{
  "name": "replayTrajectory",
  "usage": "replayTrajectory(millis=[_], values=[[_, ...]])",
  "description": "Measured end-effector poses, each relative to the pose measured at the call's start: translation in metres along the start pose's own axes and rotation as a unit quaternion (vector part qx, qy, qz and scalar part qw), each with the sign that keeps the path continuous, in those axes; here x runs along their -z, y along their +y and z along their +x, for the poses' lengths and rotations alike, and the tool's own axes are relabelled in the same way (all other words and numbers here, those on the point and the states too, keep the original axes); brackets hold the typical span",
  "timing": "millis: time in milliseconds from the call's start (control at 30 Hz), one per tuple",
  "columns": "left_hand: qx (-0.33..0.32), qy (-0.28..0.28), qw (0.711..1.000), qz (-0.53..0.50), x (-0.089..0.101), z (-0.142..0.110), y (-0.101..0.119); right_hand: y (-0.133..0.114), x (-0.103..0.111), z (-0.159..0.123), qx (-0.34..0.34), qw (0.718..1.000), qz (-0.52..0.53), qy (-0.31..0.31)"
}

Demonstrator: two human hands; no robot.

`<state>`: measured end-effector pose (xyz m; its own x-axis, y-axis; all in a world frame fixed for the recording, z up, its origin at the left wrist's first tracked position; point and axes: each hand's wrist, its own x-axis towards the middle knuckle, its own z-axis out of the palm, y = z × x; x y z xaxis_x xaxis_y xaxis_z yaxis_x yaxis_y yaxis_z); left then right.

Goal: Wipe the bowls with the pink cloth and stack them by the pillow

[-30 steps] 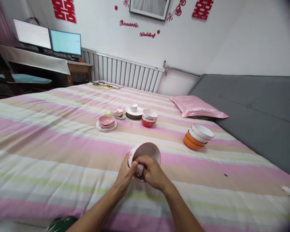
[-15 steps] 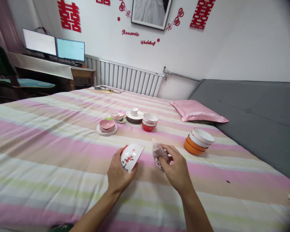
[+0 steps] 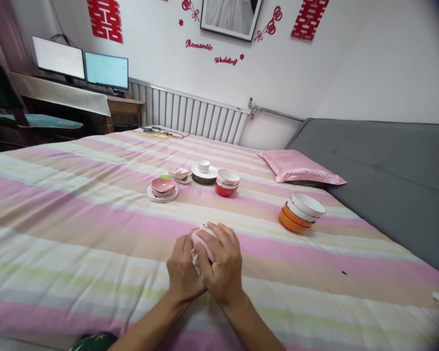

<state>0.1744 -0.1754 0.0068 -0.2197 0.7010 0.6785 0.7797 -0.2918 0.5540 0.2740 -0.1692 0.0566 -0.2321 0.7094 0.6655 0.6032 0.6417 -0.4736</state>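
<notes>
Cloth [image 3: 195,262] is bunched above the bed [image 3: 95,234]. Leftmost, pink bowls [image 3: 163,185] sit on plates [image 3: 155,197]; fingers of the left hand [image 3: 185,268] curl against the cloth, their hold hidden, cannot tell; fingers of the right hand [image 3: 223,265] grip it; orange bowls [image 3: 292,220] stand rightmost.

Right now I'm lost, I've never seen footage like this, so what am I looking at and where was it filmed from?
There's no machine here, just a person's left hand and right hand, filmed by a camera worn on the head, facing forward and down. The right hand clasps a pale cloth against the left; anything underneath is mostly hidden. On the striped bedspread beyond sit pink dishes on white plates, a red-and-white bowl stack, an orange-and-white bowl stack and a pink pillow.
</notes>
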Motion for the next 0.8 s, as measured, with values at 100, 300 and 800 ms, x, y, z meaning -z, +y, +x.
replayTrajectory(millis=[100, 300, 800], values=[[-0.067, 0.011, 0.998, -0.014, 0.002, 0.001, 0.003, 0.013, 0.010, 0.010, -0.062, 0.994, 0.078, 0.032], [-0.153, -0.020, 0.984, -0.090, 0.008, 0.001, 0.007, 0.047, 0.021, 0.024, -0.310, 0.883, 0.352, 0.003], [0.033, 0.010, 0.994, -0.099, 0.005, 0.008, 0.000, -0.005, 0.030, 0.008, 0.066, 0.988, 0.027, -0.135]])
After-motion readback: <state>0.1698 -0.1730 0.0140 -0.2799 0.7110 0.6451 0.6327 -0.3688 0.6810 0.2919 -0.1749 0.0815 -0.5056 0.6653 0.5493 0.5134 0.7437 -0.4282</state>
